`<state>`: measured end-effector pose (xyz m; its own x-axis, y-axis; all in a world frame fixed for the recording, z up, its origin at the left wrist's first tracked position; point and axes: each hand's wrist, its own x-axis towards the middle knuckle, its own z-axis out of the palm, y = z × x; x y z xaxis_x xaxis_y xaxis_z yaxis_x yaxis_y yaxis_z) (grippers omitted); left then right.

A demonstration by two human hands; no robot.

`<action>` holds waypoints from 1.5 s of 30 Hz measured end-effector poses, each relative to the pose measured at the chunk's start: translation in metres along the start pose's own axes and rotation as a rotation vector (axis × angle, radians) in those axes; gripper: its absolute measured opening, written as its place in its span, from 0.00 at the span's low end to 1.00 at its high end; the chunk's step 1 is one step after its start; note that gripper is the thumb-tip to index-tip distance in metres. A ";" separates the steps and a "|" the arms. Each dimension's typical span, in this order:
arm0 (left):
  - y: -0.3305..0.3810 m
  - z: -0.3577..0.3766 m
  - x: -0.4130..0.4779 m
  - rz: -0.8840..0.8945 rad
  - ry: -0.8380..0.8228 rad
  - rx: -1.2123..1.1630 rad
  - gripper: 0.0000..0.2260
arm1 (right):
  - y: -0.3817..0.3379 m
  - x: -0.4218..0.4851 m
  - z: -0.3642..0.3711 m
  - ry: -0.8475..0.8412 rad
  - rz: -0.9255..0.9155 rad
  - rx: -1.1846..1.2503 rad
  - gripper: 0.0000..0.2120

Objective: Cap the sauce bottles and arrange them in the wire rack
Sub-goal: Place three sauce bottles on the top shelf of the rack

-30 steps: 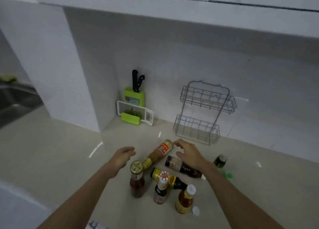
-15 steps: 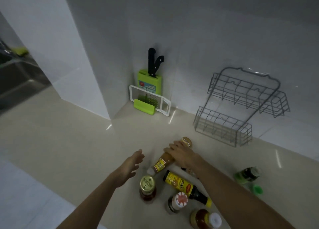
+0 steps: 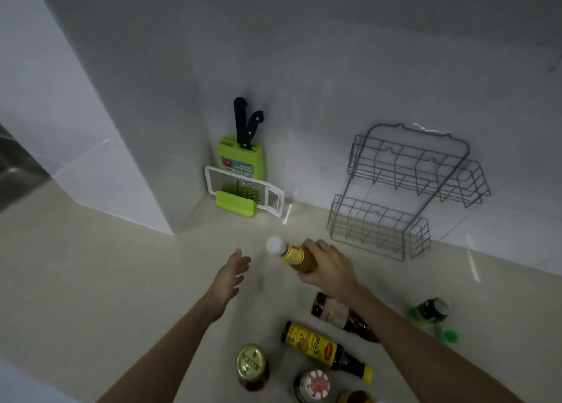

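One white-capped sauce bottle [image 3: 293, 255] is gripped by the right hand [image 3: 330, 266], fingers wrapped round its body, above the countertop [image 3: 91, 281]. The left hand [image 3: 231, 276] is held spread and empty beside it. Six other bottles are seen nearer: two lying, four upright, one of these a green bottle [image 3: 430, 311] beside one loose green cap [image 3: 447, 335]. One two-tier wire rack [image 3: 404, 190] stands empty against the wall.

Bare forearms [image 3: 170, 345], no sleeves
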<state>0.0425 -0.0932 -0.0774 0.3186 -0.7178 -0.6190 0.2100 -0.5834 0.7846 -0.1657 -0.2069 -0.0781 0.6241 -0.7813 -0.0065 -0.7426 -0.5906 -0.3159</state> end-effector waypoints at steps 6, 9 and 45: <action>0.078 0.066 0.015 0.175 -0.169 0.015 0.25 | 0.002 -0.010 -0.100 0.584 0.217 0.663 0.24; 0.124 0.104 0.018 0.312 -0.249 -0.027 0.26 | 0.005 -0.006 -0.150 0.881 0.214 0.809 0.21; 0.199 0.186 0.030 0.351 -0.521 -0.079 0.35 | 0.036 0.097 -0.190 0.703 0.438 0.348 0.34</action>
<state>-0.0777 -0.3012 0.0542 -0.1065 -0.9638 -0.2442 0.2490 -0.2637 0.9319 -0.1780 -0.3420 0.0900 -0.0758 -0.9327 0.3526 -0.6922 -0.2053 -0.6919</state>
